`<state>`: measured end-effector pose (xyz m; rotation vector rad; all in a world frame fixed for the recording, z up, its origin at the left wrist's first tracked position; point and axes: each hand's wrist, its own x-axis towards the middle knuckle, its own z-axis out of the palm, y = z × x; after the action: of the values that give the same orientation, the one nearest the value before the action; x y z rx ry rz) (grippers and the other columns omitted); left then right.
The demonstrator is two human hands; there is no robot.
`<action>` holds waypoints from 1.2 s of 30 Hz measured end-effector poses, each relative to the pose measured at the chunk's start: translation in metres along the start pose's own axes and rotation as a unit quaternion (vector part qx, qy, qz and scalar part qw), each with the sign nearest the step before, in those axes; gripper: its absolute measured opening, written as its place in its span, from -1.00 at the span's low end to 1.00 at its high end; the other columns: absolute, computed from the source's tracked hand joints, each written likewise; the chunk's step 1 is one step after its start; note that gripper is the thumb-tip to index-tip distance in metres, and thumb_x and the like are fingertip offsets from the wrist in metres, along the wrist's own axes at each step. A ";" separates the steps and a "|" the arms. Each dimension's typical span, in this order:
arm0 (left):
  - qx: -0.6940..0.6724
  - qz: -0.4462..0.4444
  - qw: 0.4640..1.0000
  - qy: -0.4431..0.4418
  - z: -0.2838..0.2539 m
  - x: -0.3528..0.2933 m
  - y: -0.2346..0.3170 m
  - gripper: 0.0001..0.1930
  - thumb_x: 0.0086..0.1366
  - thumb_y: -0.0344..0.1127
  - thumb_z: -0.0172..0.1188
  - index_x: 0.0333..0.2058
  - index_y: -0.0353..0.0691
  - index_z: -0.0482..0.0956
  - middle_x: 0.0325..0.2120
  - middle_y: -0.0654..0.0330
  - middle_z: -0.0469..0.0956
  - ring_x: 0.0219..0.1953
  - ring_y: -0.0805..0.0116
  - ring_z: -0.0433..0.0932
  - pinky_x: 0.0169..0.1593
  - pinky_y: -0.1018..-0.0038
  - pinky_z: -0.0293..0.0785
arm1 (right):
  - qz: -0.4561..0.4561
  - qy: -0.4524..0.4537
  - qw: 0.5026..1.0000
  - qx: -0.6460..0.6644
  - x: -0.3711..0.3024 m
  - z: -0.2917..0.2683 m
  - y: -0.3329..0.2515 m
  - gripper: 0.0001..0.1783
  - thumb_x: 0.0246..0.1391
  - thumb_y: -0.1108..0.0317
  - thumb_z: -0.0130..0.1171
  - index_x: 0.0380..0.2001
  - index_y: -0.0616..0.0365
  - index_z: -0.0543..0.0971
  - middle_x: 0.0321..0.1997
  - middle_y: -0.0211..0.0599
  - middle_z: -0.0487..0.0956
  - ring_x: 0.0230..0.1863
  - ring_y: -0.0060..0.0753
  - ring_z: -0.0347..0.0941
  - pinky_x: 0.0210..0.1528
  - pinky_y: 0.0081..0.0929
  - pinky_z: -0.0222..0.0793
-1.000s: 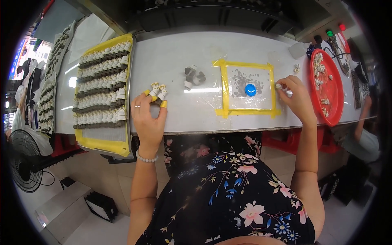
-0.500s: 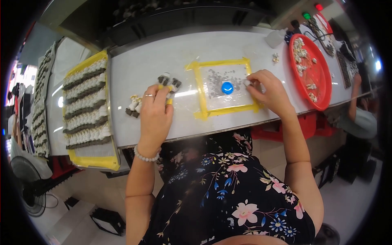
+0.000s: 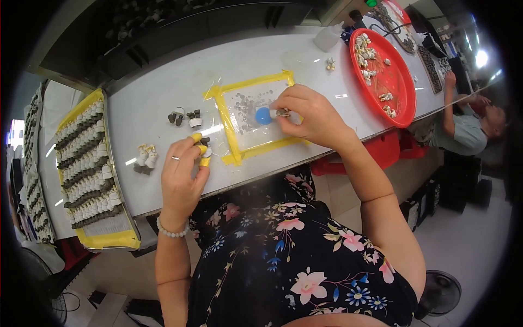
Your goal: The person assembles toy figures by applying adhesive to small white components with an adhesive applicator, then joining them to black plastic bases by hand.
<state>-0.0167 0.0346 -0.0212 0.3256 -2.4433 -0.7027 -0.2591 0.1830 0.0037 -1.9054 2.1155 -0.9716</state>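
Observation:
My left hand (image 3: 184,173), its fingertips wrapped in yellow tape, pinches a small dark-and-white figurine part (image 3: 206,143) just above the table. Beyond it lie two similar dark-and-white parts (image 3: 194,119). To its left, white figurines with dark bases (image 3: 146,158) lie close together. My right hand (image 3: 313,115) is closed on a small white figurine piece (image 3: 280,113), held right beside a round blue cap (image 3: 262,116). The cap sits on a clear sheet with grey spots, framed by yellow tape (image 3: 231,136). Whether piece and cap touch, I cannot tell.
A yellow-taped tray (image 3: 131,240) of figurines in rows stands at the left. At the right is a red oval tray (image 3: 400,101) with white pieces. A translucent bottle (image 3: 328,37) stands at the back. Another person (image 3: 463,128) sits at the far right.
The view has shifted, so the table appears further left. My right hand has brought its piece from the frame's right edge to the blue cap. My left hand has drawn nearer, away from two dark-and-white parts.

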 end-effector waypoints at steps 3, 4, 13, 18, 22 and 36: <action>-0.105 -0.065 0.992 0.021 0.009 -0.008 0.008 -0.70 -0.10 -0.61 0.22 -0.31 -0.39 0.44 -0.27 -0.04 0.48 -0.26 0.08 0.50 -0.22 0.35 0.47 | -0.031 -0.027 0.999 -0.018 0.005 0.004 -0.001 -0.80 -0.25 0.54 0.18 -0.42 0.22 0.57 -0.42 -0.25 0.49 -0.36 -0.22 0.43 -0.31 -0.39 0.41; -0.106 -0.066 0.992 0.023 0.012 -0.009 0.010 -0.70 -0.10 -0.61 0.22 -0.31 -0.39 0.44 -0.27 -0.04 0.48 -0.26 0.08 0.50 -0.22 0.35 0.47 | -0.050 -0.030 0.998 -0.030 0.006 0.005 0.000 -0.80 -0.26 0.54 0.18 -0.42 0.21 0.56 -0.43 -0.25 0.49 -0.36 -0.22 0.43 -0.31 -0.39 0.41; -0.108 -0.101 0.988 -0.050 0.025 -0.010 0.020 -0.67 -0.10 -0.55 0.27 -0.28 -0.40 0.48 -0.26 0.00 0.44 -0.30 0.11 0.47 -0.25 0.35 0.46 | -0.096 -0.062 0.987 -0.116 0.014 0.006 -0.003 -0.79 -0.26 0.54 0.19 -0.42 0.21 0.59 -0.47 -0.24 0.45 -0.37 -0.21 0.41 -0.30 -0.38 0.40; -0.013 0.018 0.999 -0.029 0.026 -0.001 0.019 -0.70 -0.07 -0.54 0.27 -0.29 -0.41 0.48 -0.24 -0.01 0.46 -0.31 0.08 0.47 -0.24 0.38 0.44 | -0.060 -0.046 0.996 -0.053 0.009 0.004 0.001 -0.78 -0.21 0.54 0.18 -0.37 0.23 0.60 -0.43 -0.25 0.49 -0.40 -0.28 0.43 -0.30 -0.46 0.40; -0.188 -0.088 0.978 -0.018 0.025 -0.006 0.030 -0.74 0.08 -0.51 0.24 -0.22 -0.41 0.48 -0.27 0.06 0.50 -0.35 0.24 0.49 -0.25 0.49 0.43 | 0.076 -0.014 0.989 0.129 0.004 0.002 -0.004 -0.75 -0.11 0.53 0.16 -0.27 0.25 0.61 -0.38 -0.29 0.53 -0.40 -0.45 0.43 -0.30 -0.61 0.36; -0.681 -0.339 0.647 0.052 0.059 0.002 0.040 -0.65 0.25 -0.48 0.10 0.01 -0.39 0.33 -0.20 0.06 0.53 -0.22 0.33 0.57 -0.20 0.47 0.54 | 0.186 -0.013 0.930 0.318 -0.001 0.006 -0.001 -0.74 0.01 0.54 0.10 -0.18 0.30 0.58 -0.29 -0.35 0.51 -0.26 -0.59 0.39 -0.19 -0.66 0.30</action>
<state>-0.0555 0.0910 -0.0394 0.5741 -0.9830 -2.4333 -0.2549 0.1822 -0.0009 -1.1501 1.7418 -1.3119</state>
